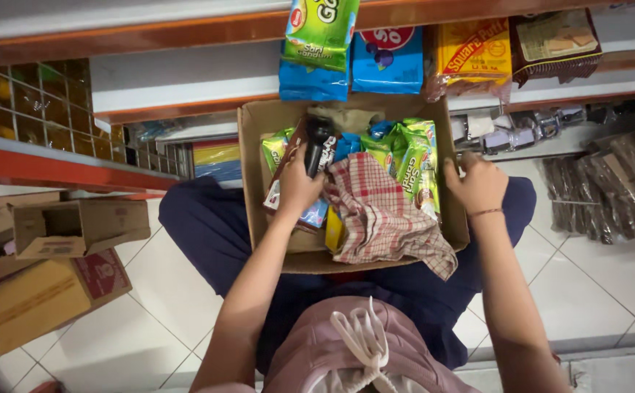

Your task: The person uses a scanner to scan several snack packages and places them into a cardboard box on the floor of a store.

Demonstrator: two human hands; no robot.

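A white tiled floor [594, 284] carries most things here. Taking the open cardboard box [259, 218] on the person's lap as landmark: to its left, two cardboard boxes [55, 262] lie on the floor. Above it, a white shelf [186, 84] with an orange edge bears snack packets [390, 58] side by side.

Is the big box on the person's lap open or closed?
Open. The cardboard box has no flaps over its top, so the green snack packets and checked cloth inside show.
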